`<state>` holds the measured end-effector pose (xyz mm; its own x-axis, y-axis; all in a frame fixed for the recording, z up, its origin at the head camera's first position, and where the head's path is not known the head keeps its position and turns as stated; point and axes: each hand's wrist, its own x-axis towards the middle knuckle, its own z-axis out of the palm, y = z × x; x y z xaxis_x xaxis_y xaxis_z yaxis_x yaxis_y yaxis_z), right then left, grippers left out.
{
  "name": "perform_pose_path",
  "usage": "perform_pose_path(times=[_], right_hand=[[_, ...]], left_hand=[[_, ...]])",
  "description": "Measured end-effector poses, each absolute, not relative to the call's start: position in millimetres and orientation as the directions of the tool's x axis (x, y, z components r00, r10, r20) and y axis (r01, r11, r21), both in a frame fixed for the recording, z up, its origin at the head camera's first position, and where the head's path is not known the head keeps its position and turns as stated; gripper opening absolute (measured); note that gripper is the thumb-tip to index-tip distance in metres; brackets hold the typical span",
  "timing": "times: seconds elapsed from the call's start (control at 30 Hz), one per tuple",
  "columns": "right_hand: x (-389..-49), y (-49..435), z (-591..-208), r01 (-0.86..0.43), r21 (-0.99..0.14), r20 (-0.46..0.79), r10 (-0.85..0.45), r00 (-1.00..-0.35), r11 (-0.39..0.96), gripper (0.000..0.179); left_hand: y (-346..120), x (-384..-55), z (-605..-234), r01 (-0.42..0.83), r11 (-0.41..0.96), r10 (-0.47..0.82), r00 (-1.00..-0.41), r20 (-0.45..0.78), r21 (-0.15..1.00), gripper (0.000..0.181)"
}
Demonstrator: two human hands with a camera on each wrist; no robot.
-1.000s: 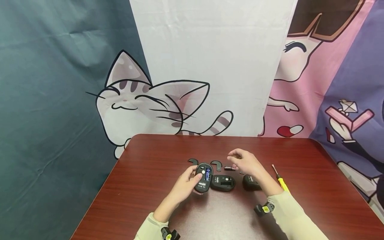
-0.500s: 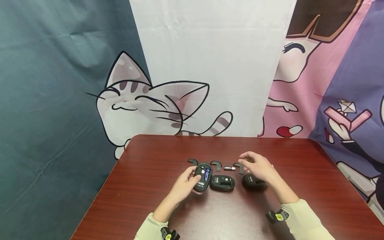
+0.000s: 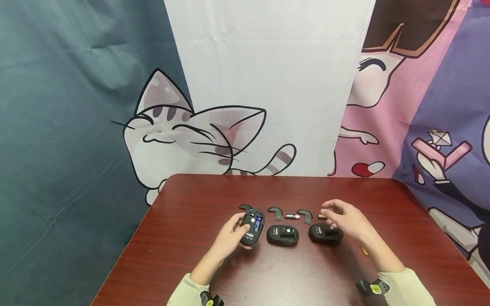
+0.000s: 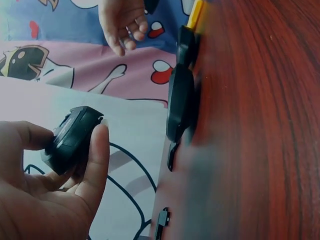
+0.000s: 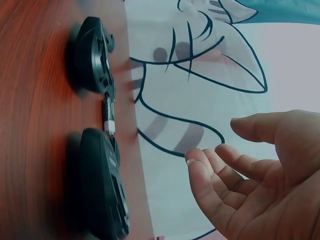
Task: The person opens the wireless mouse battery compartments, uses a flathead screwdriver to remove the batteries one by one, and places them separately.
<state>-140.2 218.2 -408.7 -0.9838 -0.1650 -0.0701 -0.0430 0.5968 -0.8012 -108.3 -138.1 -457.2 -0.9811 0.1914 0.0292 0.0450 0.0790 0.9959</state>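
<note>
My left hand [image 3: 226, 237] grips a black computer mouse [image 3: 251, 227] raised over the table, underside up, a blue battery lying in its uncovered slot. In the left wrist view, fingers and thumb pinch this mouse [image 4: 75, 140] by its sides. My right hand [image 3: 348, 219] hovers over the far right of the row with loosely bent fingers. The right wrist view shows this hand [image 5: 255, 175] holding nothing. Below it lies another upturned mouse [image 3: 319, 233], and a third mouse [image 3: 282, 235] lies in between; both have bare battery slots. A gold-coloured battery [image 3: 322, 216] peeks out beside the right fingertips.
Behind the mice lie hook-shaped black battery covers, one left [image 3: 245, 207], one middle [image 3: 275, 212] and one right [image 3: 305, 215]. A silver battery [image 3: 292, 216] sits between two covers. The yellow screwdriver [image 3: 364, 250] is mostly hidden by the right forearm. A printed curtain [image 3: 268, 85] hangs behind the table.
My right hand has moved right, from over the silver battery to above the rightmost mouse, uncovering the right cover. My left hand has shifted slightly left with its mouse.
</note>
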Motion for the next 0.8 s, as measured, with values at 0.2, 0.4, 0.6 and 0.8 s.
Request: perform_pose_path(times=[0.2, 0.4, 0.6, 0.8], right_hand=[[-134, 229, -409, -0.055, -0.782, -0.053, -0.154, -0.987, 0.621, 0.048], [-128, 235, -409, -0.060, -0.778, -0.043, -0.148, -0.988, 0.626, 0.044], [-123, 239, -411, -0.042, -0.773, -0.051, -0.127, -0.991, 0.634, 0.047], [-119, 245, -414, -0.028, -0.760, -0.054, -0.106, -0.993, 0.649, 0.048]], left_hand=[[-141, -109, -459, 0.058, 0.098, 0.204, -0.978, 0.037, 0.993, 0.040], [-143, -110, -459, 0.076, 0.126, 0.225, -0.973, 0.046, 0.989, 0.040], [-144, -109, -459, 0.083, 0.155, 0.220, -0.974, 0.048, 0.984, 0.039], [-145, -110, -458, 0.093, 0.193, 0.205, -0.977, 0.053, 0.977, 0.040]])
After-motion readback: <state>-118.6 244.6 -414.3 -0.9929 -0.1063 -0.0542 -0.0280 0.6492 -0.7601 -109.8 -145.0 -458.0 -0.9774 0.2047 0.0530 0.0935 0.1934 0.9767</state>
